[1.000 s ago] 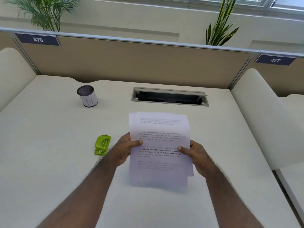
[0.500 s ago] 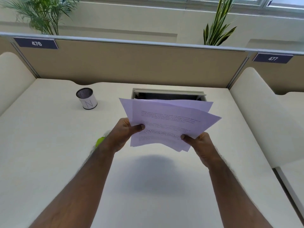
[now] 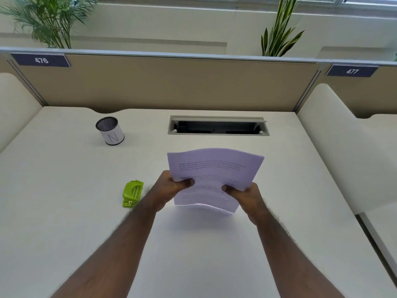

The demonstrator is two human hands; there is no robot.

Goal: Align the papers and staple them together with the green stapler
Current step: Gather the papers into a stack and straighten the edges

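A stack of white printed papers (image 3: pixel 214 168) stands nearly upright in front of me, its bottom edge down at the desk (image 3: pixel 64 211) and its sheets bowed. My left hand (image 3: pixel 169 187) grips the stack's left side with the thumb on the front sheet. On the right side, my right hand (image 3: pixel 245 195) holds it the same way. The green stapler (image 3: pixel 132 193) lies flat on the desk just left of my left wrist, untouched.
A white pen cup (image 3: pixel 110 131) marked with an N stands at the back left. An open cable hatch (image 3: pixel 218 125) is set into the desk behind the papers. Beige partitions (image 3: pixel 171 82) close the back and rounded dividers flank both sides.
The papers were raised and fanned out half a second ago; now they are lowered, upright and squared into one stack. The stapler, briefly hidden by my left arm, shows again.
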